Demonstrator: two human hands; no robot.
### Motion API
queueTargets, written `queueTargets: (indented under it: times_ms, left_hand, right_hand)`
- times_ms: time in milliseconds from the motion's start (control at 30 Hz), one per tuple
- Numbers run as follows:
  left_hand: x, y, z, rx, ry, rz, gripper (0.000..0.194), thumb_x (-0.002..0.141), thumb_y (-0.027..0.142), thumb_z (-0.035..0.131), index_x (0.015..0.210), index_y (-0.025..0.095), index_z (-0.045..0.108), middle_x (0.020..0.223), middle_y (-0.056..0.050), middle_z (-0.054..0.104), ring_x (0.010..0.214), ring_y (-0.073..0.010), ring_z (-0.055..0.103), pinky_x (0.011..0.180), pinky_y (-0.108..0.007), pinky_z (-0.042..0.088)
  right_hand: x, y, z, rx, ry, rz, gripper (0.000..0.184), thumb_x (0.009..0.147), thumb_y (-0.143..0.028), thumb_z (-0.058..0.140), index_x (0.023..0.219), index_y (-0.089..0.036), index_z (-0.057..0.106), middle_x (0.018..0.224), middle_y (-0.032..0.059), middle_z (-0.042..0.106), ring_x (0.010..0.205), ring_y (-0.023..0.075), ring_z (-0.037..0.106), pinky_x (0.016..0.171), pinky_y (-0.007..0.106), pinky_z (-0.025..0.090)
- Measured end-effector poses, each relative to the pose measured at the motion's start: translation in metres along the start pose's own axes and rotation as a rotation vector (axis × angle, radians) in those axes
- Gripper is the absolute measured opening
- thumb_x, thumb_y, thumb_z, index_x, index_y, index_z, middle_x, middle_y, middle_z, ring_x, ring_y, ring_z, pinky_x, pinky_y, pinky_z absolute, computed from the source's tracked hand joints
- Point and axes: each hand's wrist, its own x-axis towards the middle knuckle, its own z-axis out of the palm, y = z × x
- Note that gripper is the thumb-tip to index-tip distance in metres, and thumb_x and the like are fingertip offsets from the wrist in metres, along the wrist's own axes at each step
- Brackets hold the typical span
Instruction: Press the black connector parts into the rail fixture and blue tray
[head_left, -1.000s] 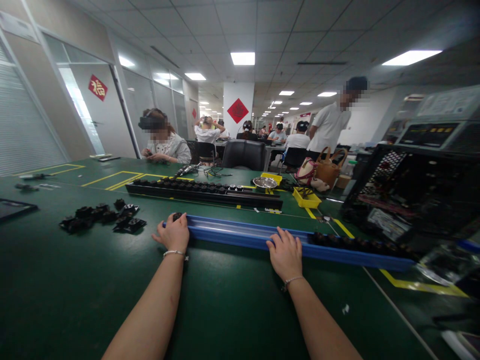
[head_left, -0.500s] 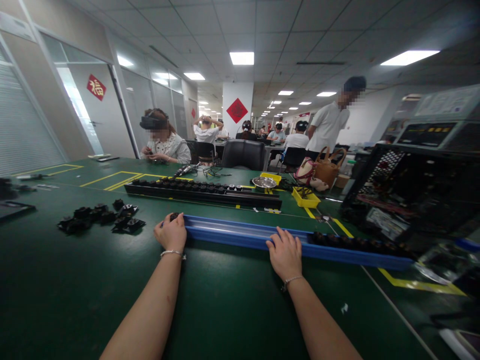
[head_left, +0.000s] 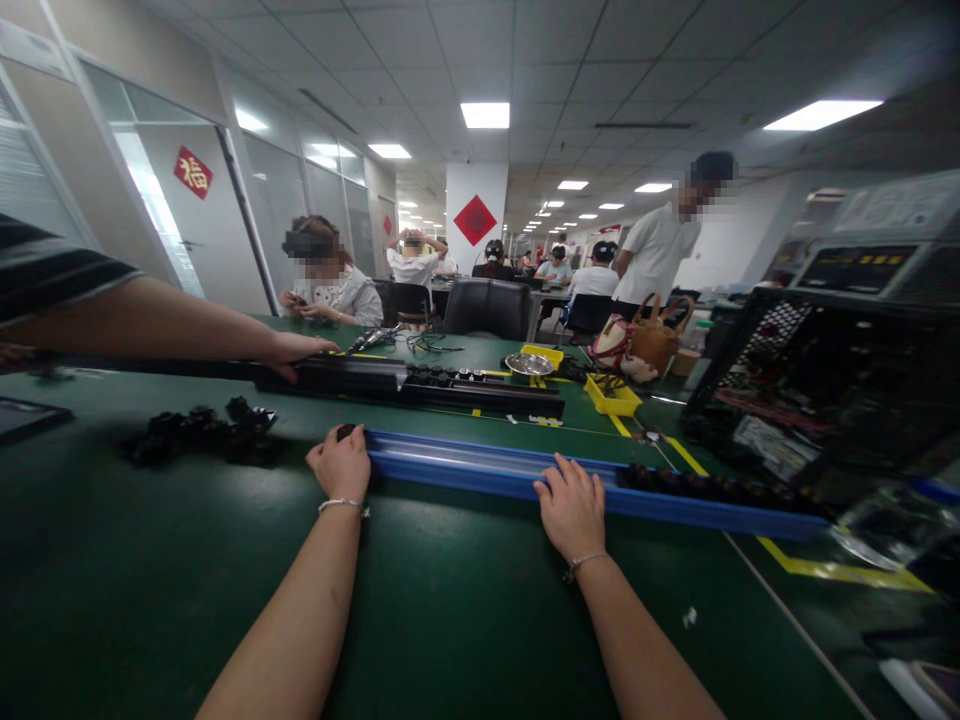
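A long blue channel-shaped rail [head_left: 465, 475] lies across the green table in front of me. At its left end my left hand [head_left: 341, 462] is closed round a small black part [head_left: 346, 431], mostly hidden by the fingers. Farther right, my right hand [head_left: 574, 500] grips the rail's near wall, fingers curled over the rim. A row of small black parts [head_left: 697, 482] sits inside the rail's right portion. Loose black parts [head_left: 199, 432] lie in a cluster left of my left hand, slightly blurred.
Beyond the blue rail, a co-worker's hand [head_left: 296, 348] reaches in from the left over a black rail [head_left: 480, 397] holding more parts. A metal bowl [head_left: 529, 365] and yellow tray [head_left: 611, 398] stand behind. An open computer case [head_left: 810, 380] and clear container [head_left: 892, 525] are at right.
A co-worker's arm has come in from the left, and a long black strip now covers part of the black rail's row. My hands and the blue rail have barely moved.
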Motion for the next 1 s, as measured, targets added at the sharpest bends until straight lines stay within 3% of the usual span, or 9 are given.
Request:
queueTargets:
  times_ms: [433,667,1000]
  left_hand:
    - [0.000,0.000,0.001,0.073,0.042,0.030,0.040,0.088,0.037,0.035,0.091,0.021,0.071,0.108,-0.008,0.064,0.093,-0.0222,0.054,0.086,-0.039,0.034]
    - [0.002,0.001,-0.002,0.079,0.009,0.019,0.041,0.088,0.038,0.035,0.089,0.020,0.072,0.101,-0.008,0.065,0.091,-0.0219,0.054,0.087,-0.038,0.034]
    - [0.001,0.009,-0.017,0.173,-0.104,-0.002,0.043,0.090,0.036,0.033,0.097,0.017,0.071,0.118,-0.009,0.059,0.087,-0.0223,0.057,0.079,-0.035,0.039]
  right_hand:
    - [0.000,0.001,0.000,-0.003,0.014,-0.003,0.027,0.087,-0.035,0.040,0.095,-0.024,0.063,0.134,0.0043,0.048,0.125,0.0247,0.036,0.105,0.048,0.018]
    - [-0.001,0.002,0.002,-0.011,0.025,-0.007,0.025,0.087,-0.034,0.042,0.096,-0.024,0.063,0.134,0.0047,0.049,0.125,0.0245,0.037,0.105,0.048,0.018]
    - [0.000,0.001,0.000,-0.003,-0.002,0.013,0.027,0.087,-0.035,0.040,0.096,-0.025,0.063,0.134,0.0039,0.048,0.125,0.0240,0.036,0.105,0.048,0.017]
